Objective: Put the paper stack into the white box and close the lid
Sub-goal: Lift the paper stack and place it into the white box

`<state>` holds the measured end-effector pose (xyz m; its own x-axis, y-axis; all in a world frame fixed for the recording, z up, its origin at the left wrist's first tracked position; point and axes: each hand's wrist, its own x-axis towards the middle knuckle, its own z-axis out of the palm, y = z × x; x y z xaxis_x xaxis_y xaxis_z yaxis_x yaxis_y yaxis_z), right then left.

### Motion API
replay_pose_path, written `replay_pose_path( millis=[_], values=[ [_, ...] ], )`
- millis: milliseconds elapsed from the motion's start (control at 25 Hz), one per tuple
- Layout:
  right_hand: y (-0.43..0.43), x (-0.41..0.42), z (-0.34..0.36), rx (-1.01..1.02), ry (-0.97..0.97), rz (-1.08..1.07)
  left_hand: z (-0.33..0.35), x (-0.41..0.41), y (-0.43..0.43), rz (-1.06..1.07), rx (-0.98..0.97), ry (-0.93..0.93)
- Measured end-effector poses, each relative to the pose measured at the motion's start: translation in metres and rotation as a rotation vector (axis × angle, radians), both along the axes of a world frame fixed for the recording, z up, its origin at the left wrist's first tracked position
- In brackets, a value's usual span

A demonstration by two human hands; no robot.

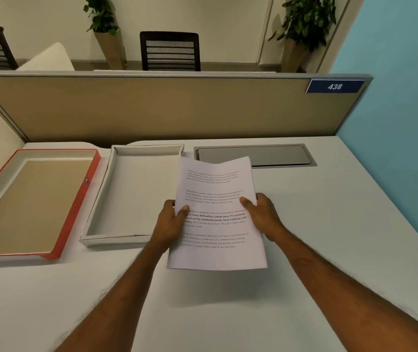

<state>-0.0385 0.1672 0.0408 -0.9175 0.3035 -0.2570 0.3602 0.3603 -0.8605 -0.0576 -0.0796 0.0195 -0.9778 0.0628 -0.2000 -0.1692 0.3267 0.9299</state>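
A stack of white printed paper (216,189) is held above the desk, its far end sagging a little. My left hand (171,221) grips its left edge, thumb on top. My right hand (262,214) grips the right edge the same way. The white box (96,222) lies open and empty on the desk just left of the stack; the paper's left edge overlaps the box's right side in view. The lid (75,207), red outside with a tan inside, lies upturned to the left of the box.
A grey cable flap (279,154) is set into the desk behind the paper. A beige partition (152,110) with a blue "438" tag (335,86) bounds the far edge. A teal wall (406,123) stands on the right. Chairs and plants are beyond.
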Motion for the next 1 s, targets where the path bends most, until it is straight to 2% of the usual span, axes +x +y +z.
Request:
replay_pose_path(
  millis=[240,440,760,1000],
  values=[
    [-0.068,-0.053,0.026,-0.054,0.035,0.049,0.033,-0.044,-0.070,0.041,-0.055,-0.005],
    [-0.126,-0.100,0.025,-0.136,-0.004,0.093,0.043,-0.087,-0.130,0.031,-0.089,-0.103],
    [-0.184,-0.163,-0.010,-0.130,-0.138,0.132,0.008,-0.137,-0.181,0.064,-0.105,-0.159],
    [-0.197,-0.179,-0.041,-0.106,-0.206,0.132,-0.018,-0.158,-0.192,0.012,-0.156,-0.209]
  ],
)
